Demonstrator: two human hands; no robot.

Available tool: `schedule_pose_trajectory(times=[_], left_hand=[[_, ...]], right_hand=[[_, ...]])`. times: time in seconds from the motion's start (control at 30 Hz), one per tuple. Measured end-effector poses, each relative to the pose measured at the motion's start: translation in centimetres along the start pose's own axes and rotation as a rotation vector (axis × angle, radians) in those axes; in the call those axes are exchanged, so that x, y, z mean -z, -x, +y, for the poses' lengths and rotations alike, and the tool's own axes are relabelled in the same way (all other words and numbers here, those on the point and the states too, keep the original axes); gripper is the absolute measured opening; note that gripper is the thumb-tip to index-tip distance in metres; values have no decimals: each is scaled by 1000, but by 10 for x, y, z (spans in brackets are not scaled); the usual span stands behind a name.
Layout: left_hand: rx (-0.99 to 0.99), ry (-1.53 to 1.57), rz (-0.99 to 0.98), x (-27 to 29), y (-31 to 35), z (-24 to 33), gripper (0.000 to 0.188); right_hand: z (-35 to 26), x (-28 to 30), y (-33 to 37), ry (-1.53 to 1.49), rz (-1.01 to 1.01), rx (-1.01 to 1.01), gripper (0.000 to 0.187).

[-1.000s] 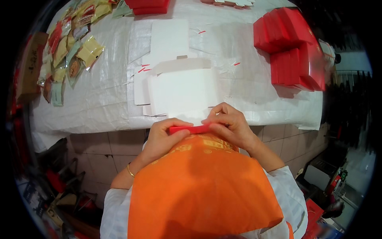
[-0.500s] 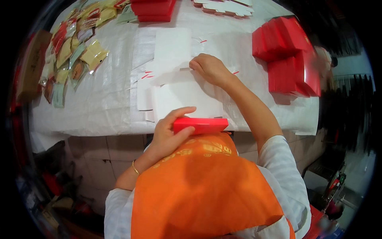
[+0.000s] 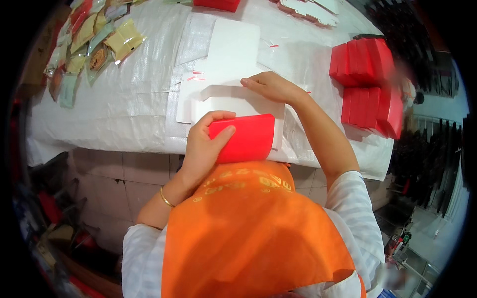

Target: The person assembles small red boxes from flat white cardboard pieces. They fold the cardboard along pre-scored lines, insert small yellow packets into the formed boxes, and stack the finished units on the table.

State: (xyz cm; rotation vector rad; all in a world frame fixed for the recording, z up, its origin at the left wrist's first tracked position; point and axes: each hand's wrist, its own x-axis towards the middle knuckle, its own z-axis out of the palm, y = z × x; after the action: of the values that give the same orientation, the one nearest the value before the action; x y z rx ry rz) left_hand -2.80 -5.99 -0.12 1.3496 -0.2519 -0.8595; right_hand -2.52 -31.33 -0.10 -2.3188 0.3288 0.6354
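A partly folded carton (image 3: 246,138), red outside and white inside, stands at the near edge of the table before me. My left hand (image 3: 202,140) grips its near red side, thumb on the red face and fingers over the top edge. At the far side, my right hand (image 3: 274,87) pinches the carton's raised white wall near its right end. The hand itself hides the exact grip. Flat white card blanks (image 3: 233,42) lie beneath and beyond the carton, with small red marks at their edges.
Several folded red boxes (image 3: 361,107) are stacked at the right. Sealed food packets (image 3: 124,40) lie in a heap at the far left. More white blanks (image 3: 310,11) and a red stack (image 3: 218,4) sit at the back of the white-covered table (image 3: 134,104).
The carton's near red side has swung up and now shows a broad face, with my left hand raised along with it. The far white wall stands higher by my right hand. The view has shifted slightly.
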Motion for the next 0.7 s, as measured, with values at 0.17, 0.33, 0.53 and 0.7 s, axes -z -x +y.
schedule_pose_trajectory(times=[0.17, 0.33, 0.53, 0.7], left_hand=[[65, 157, 14, 2, -5, -7, 23], [79, 258, 23, 4, -3, -10, 25], [-5, 58, 45, 5, 6, -11, 26], [-3, 123, 35, 3, 15, -9, 28]], right_hand=[[-15, -5, 21, -5, -38, 192, 42], [-36, -7, 50, 28, 122, 402, 26], [-36, -18, 64, 194, 256, 570, 24], [-37, -20, 70, 175, 319, 590, 24]])
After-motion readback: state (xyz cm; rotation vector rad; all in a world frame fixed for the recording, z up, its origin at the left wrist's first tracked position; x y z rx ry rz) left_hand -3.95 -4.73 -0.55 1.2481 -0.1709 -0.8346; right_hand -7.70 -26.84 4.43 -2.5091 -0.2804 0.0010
